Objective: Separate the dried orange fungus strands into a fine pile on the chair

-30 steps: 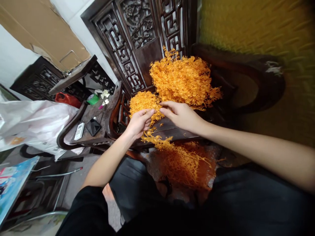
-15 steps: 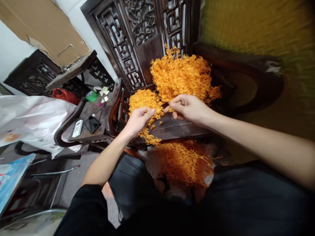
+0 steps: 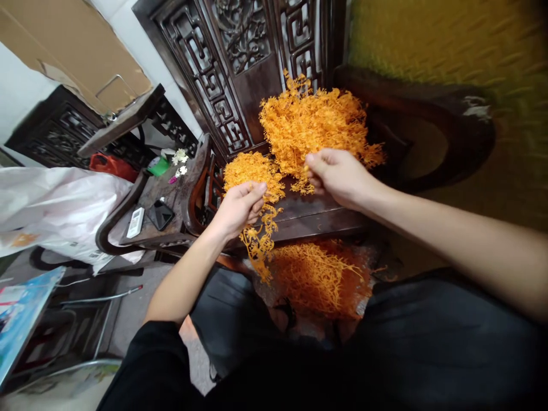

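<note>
1. Closest to you, between your knees in black trousers (image 3: 240, 319), sits a loose heap of thin orange stems (image 3: 317, 277); what lies beneath it is hard to make out. Down there it is probably meant to stay apart from the material on the seat.

2. Your left hand (image 3: 240, 208) is closed, thumb pressed over the curled fingers, and holds a lacy orange strand, seemingly plastic (image 3: 259, 245). The strand hangs below your fist past the seat's front edge, likely so that its tail stays loose and untangled.

3. Your right hand (image 3: 338, 174) is pinched narrow, with a small orange piece (image 3: 306, 169) showing at the fingertips. You hold it level with the near side of the bigger pile, well apart from your left hand. Whether the orange bits just below join that piece, I cannot tell.

4. Beyond your left hand is a smaller, rounded pile of fine orange sprigs (image 3: 248, 168), on the dark polished wooden seat (image 3: 317, 208).

5. Just right of it and farther back rises a taller, bushy orange pile (image 3: 317, 123), near the carved dark wooden backrest (image 3: 257, 85). Both piles are presumably set this close so you can reach them without leaning.

6. Off to your left, a white remote-like device (image 3: 136, 222) and a flat black object (image 3: 160, 215) lie side by side, seemingly put out of your working area.
</note>
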A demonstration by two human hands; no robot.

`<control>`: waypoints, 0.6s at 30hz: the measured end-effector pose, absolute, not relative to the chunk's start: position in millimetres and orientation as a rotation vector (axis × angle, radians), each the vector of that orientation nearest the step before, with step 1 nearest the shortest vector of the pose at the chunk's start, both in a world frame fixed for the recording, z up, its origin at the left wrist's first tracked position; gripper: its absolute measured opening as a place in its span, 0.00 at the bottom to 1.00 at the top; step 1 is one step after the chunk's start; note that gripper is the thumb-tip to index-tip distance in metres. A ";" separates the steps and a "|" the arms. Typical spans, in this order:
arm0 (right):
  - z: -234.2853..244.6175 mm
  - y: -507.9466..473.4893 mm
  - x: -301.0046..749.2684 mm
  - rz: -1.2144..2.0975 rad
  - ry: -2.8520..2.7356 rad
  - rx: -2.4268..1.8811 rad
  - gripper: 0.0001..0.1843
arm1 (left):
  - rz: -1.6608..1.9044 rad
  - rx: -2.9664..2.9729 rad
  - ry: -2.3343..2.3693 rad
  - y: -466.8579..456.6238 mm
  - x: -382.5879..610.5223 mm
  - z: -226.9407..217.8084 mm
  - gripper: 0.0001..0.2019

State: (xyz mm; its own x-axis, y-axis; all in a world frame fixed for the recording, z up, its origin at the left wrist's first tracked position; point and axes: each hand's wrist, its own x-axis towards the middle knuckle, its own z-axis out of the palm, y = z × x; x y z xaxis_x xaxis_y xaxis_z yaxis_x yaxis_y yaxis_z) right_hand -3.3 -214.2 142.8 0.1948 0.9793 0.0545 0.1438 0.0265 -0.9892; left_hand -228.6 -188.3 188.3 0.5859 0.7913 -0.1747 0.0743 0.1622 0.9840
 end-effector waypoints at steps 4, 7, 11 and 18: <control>146.1 -225.9 -24.4 1.196 -1.300 -1.273 0.10 | 0.711 1.055 0.802 -180.5 -223.8 195.4 0.13; 150.6 -232.8 -37.0 1.194 -1.360 -1.220 0.08 | 0.816 0.975 0.847 -177.2 -221.1 196.6 0.11; 156.3 -234.1 -41.9 0.944 -1.574 -1.244 0.18 | 0.941 1.032 0.796 -179.9 -216.2 192.8 0.11; 156.2 -228.3 -57.7 0.751 -1.607 -1.299 0.21 | 1.030 1.238 0.689 -198.1 -202.5 187.4 0.12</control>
State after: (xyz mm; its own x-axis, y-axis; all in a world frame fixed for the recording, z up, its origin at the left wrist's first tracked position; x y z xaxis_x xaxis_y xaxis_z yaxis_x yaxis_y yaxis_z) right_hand -57.7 -228.3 156.2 -0.0337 0.9619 0.2713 0.4090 0.2610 -0.8744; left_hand -202.5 -198.1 187.4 0.4092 0.9066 0.1035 -0.2506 0.0026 0.9681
